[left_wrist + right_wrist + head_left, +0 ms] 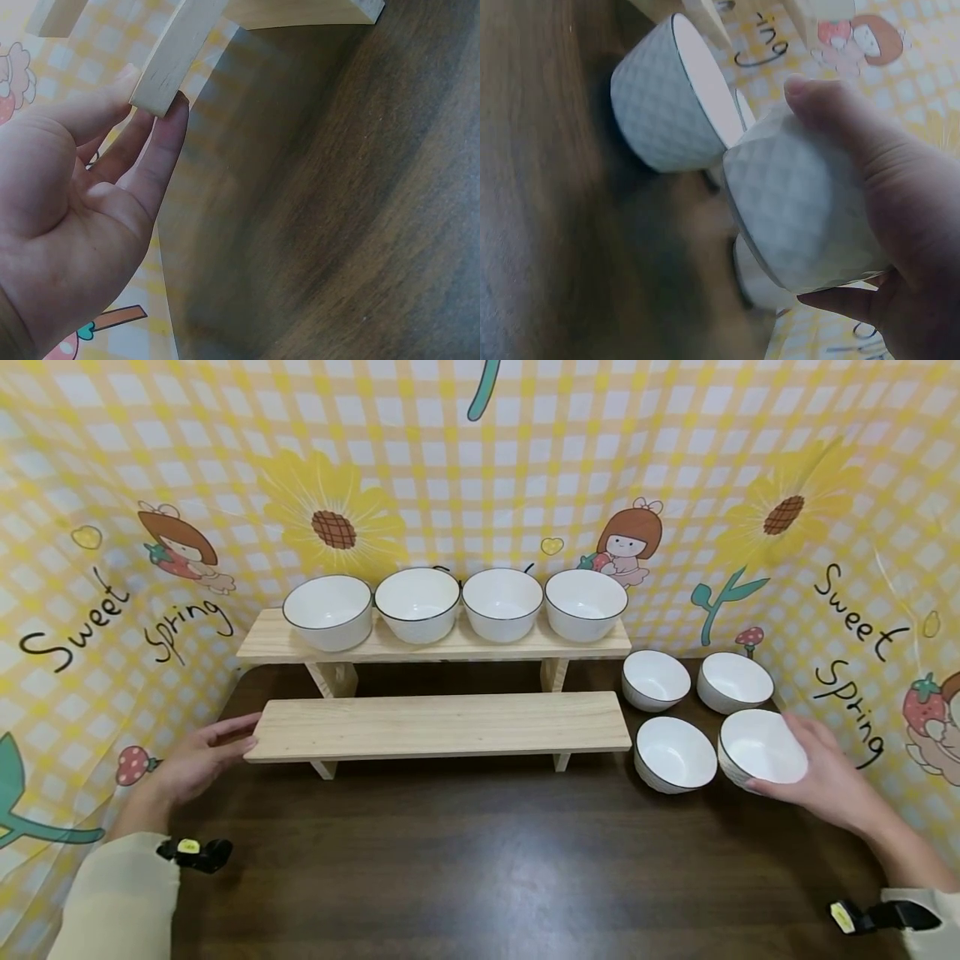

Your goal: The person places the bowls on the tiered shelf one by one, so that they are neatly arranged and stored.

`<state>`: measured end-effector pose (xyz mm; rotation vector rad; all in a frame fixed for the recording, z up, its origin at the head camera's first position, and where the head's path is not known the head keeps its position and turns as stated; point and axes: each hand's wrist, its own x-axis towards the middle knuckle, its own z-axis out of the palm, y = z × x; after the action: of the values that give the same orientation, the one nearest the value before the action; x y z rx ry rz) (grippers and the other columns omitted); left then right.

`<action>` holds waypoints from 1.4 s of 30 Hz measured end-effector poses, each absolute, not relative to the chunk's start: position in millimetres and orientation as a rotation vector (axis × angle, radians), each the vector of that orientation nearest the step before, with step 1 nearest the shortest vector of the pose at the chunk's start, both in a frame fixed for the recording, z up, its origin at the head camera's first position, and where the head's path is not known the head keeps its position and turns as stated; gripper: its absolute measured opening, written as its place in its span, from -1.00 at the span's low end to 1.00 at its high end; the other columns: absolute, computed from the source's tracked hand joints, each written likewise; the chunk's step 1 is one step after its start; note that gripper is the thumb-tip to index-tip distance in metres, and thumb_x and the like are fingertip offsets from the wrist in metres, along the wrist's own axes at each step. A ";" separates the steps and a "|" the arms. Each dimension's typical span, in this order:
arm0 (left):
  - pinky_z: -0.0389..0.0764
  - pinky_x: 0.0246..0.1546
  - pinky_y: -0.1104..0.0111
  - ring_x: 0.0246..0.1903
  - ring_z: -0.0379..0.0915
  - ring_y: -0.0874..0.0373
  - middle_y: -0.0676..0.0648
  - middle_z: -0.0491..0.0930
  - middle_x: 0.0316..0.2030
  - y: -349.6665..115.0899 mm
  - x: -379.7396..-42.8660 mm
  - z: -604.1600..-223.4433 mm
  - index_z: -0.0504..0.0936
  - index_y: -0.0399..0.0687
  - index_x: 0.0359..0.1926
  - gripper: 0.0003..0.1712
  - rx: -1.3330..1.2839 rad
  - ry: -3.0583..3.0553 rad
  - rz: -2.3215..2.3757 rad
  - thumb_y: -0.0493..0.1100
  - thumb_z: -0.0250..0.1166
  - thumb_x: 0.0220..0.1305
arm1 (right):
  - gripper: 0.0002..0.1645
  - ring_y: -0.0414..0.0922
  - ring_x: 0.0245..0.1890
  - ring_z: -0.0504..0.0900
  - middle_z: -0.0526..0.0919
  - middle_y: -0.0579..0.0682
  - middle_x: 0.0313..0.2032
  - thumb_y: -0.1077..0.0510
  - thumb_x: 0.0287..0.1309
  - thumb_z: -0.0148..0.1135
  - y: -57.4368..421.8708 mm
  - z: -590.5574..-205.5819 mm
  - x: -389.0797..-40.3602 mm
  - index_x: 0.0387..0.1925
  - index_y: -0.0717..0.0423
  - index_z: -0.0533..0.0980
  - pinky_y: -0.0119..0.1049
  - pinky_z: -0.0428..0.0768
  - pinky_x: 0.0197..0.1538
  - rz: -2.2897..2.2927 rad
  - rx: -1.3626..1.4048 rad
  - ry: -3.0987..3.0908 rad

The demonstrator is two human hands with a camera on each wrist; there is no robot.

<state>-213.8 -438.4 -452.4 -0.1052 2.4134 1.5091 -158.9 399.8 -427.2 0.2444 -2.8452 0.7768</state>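
At the left end of the lower wooden shelf (442, 727), my left hand (206, 760) pinches the board's edge. The left wrist view shows the thumb at one face of the board end (176, 67) and fingertips at the other. My right hand (828, 772) grips a white bowl (761, 747) with a dark rim, thumb on the near side. Its diamond-textured outside (802, 202) faces the right wrist camera, and the bowl looks tilted there. Just left of it stands another white bowl (675, 756), their rims close together.
Two more white bowls stand behind, one left (655, 681) and one right (735, 682). Several matching bowls line the upper wooden shelf (262, 639). Dark wooden tabletop (420, 860) lies in front. A yellow checked cloth (480, 468) hangs around the back and sides.
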 end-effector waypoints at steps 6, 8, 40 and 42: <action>0.56 -0.03 0.54 -0.04 0.50 0.52 -0.44 0.10 0.47 -438.3 -214.5 -454.5 0.08 -0.25 0.58 -0.11 -0.099 2.403 1.520 0.10 0.22 0.48 | 0.53 0.53 0.30 0.11 0.05 0.59 0.38 0.03 -0.29 0.73 391.9 -412.4 -158.2 0.54 0.44 -0.05 0.49 0.17 0.19 0.802 0.270 -2.849; 0.56 -0.03 0.55 -0.04 0.49 0.53 -0.45 0.08 0.47 -438.6 -214.6 -454.4 0.07 -0.25 0.58 -0.12 -0.095 2.401 1.523 0.10 0.21 0.49 | 0.52 0.55 0.32 0.08 0.06 0.59 0.38 0.06 -0.33 0.74 391.5 -407.9 -158.5 0.54 0.44 -0.02 0.52 0.12 0.23 0.816 0.292 -2.825; 0.58 -0.01 0.52 -0.04 0.50 0.53 -0.45 0.08 0.47 -439.9 -214.3 -455.7 0.07 -0.22 0.58 -0.13 -0.098 2.408 1.525 0.10 0.20 0.50 | 0.48 0.23 0.21 0.34 0.27 0.33 0.32 0.04 -0.42 0.79 302.8 -363.5 -182.8 0.51 0.36 0.14 -0.69 0.14 0.13 0.777 0.777 -2.735; 0.57 -0.01 0.53 -0.04 0.49 0.54 -0.45 0.07 0.48 -440.1 -214.5 -455.8 0.07 -0.22 0.58 -0.13 -0.094 2.409 1.521 0.10 0.20 0.50 | 0.46 0.23 0.23 0.33 0.27 0.33 0.32 0.04 -0.40 0.78 294.1 -362.9 -185.2 0.50 0.38 0.14 -0.60 0.21 0.17 0.779 0.811 -2.739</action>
<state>-214.5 -440.1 -455.8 -0.0944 2.4093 1.5206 -185.2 294.1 -362.9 0.8109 -2.7391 0.7788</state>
